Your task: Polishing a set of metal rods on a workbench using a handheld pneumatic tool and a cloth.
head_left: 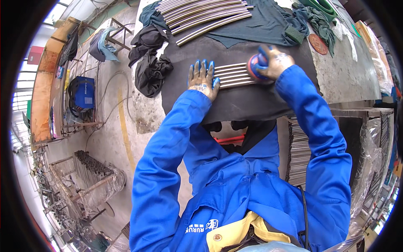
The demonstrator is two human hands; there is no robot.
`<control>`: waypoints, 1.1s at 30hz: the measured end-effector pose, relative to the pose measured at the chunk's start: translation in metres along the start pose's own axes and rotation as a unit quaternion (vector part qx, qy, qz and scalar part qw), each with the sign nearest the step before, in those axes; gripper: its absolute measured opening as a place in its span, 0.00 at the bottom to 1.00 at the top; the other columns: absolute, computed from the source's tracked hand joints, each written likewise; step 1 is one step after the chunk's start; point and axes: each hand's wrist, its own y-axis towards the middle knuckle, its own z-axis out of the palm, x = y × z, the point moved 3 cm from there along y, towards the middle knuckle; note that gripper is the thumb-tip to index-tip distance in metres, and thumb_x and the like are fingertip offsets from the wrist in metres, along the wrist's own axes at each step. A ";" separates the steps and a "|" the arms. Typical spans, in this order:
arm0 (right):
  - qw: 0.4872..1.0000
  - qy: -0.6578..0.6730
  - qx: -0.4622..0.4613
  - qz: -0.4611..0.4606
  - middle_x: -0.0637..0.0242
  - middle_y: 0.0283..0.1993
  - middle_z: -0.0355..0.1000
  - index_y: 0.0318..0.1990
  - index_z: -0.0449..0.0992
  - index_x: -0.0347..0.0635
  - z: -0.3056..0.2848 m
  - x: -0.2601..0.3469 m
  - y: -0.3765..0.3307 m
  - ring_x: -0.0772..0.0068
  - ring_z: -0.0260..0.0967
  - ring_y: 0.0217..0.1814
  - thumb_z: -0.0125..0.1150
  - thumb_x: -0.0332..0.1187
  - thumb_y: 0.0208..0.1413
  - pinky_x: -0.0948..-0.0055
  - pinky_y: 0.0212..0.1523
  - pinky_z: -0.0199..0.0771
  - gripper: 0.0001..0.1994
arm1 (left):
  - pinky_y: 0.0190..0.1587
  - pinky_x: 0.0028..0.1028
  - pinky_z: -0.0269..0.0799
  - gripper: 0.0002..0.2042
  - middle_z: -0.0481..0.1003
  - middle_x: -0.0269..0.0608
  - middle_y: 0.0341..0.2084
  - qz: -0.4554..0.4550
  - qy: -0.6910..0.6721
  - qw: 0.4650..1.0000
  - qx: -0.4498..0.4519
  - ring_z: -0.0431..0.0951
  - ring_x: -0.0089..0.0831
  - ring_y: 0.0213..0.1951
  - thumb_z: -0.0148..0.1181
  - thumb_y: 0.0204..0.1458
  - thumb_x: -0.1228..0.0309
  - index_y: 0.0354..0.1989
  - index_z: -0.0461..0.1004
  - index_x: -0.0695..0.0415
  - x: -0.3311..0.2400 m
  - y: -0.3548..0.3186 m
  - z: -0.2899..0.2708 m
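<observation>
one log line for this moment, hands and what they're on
left hand: flat on metal rods | right hand: gripping round sander on rods | surface: black mat on workbench

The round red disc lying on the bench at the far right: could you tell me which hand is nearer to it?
Right. The right hand, gripping the sander, sits just left of the red disc; the left hand presses the rods farther left.
</observation>
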 end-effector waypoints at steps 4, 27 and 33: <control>0.998 -0.003 0.010 0.062 0.50 0.55 0.68 0.64 0.63 0.56 -0.001 -0.025 -0.004 0.47 0.76 0.50 0.65 0.50 0.49 0.53 0.50 0.78 0.34 | 0.73 0.49 0.30 0.34 0.48 0.58 0.71 0.002 0.020 1.000 0.012 0.43 0.57 0.73 0.40 0.60 0.52 0.73 0.49 0.55 -0.003 0.000 -0.004; 1.000 0.009 -0.003 0.027 0.51 0.53 0.70 0.63 0.65 0.54 -0.004 0.017 -0.005 0.47 0.76 0.48 0.66 0.49 0.48 0.53 0.48 0.78 0.33 | 0.73 0.50 0.31 0.34 0.50 0.58 0.71 0.009 0.015 1.000 -0.016 0.44 0.57 0.73 0.40 0.60 0.51 0.72 0.51 0.55 -0.005 -0.002 -0.001; 1.000 0.002 -0.016 0.003 0.50 0.54 0.70 0.64 0.64 0.56 0.000 0.013 0.011 0.47 0.76 0.49 0.65 0.49 0.49 0.54 0.48 0.79 0.34 | 0.73 0.49 0.31 0.33 0.51 0.57 0.71 0.006 0.002 1.000 -0.019 0.45 0.57 0.72 0.40 0.60 0.51 0.72 0.52 0.54 -0.004 0.003 0.005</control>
